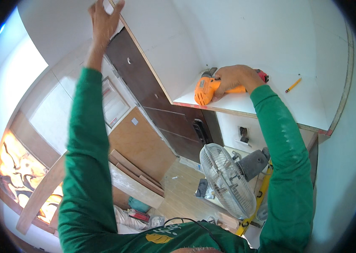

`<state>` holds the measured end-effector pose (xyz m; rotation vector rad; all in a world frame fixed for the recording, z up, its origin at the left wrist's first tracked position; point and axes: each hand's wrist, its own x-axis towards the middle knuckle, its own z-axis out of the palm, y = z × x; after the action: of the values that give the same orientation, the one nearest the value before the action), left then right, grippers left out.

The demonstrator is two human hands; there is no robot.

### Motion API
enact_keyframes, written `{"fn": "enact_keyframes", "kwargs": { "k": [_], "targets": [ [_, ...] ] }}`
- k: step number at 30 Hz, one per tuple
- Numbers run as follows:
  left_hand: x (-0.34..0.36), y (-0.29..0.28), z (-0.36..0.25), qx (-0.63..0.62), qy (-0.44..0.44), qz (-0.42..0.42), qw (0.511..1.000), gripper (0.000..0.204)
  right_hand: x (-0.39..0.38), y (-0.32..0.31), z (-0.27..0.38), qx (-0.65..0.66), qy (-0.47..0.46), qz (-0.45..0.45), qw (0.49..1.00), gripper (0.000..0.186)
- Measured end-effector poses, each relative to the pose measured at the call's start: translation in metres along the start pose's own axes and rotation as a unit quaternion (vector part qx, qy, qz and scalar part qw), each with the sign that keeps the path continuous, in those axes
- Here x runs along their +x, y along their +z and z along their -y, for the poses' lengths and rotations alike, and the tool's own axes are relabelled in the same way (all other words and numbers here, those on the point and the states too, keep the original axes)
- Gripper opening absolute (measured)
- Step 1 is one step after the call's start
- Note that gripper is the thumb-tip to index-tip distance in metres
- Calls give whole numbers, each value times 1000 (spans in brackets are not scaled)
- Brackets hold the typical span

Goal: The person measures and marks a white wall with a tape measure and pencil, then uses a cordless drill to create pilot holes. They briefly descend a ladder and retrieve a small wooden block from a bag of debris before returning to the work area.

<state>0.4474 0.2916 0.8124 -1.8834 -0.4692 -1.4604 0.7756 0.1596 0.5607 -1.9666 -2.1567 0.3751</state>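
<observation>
My right hand (239,78) is wrapped round an orange power tool that looks like a drill (205,90), lying on the bottom board of a white open cabinet (287,101). A red and black part (263,76) shows just past that hand; whether it belongs to the tool I cannot tell. To the right, a yellow pencil (293,85) lies on the same board. My left hand (104,21) is raised at the upper left and grips the front edge of the cabinet's side panel (138,42), thumb and fingers on either side; its fingertips reach the picture's top.
Below the cabinet stands a grey fan (228,181), with a yellow spirit level (259,198) beside it. A dark brown door (144,84) is behind. Wooden boards (138,181) lean at lower left, near a lit patterned panel (20,168). An open wall box (243,134) sits under the cabinet.
</observation>
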Motion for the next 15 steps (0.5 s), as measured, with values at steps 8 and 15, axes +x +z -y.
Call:
{"fn": "enact_keyframes", "kwargs": {
  "k": [8,15],
  "targets": [
    [-235,97,-94,-274,-352,-20,895,115,6,0,-5,-58,-26,-9,998,99],
    [-245,103,-106,-376,-334,-68,862,59,1,5,2,-66,-3,-37,997,105]
  ]
}}
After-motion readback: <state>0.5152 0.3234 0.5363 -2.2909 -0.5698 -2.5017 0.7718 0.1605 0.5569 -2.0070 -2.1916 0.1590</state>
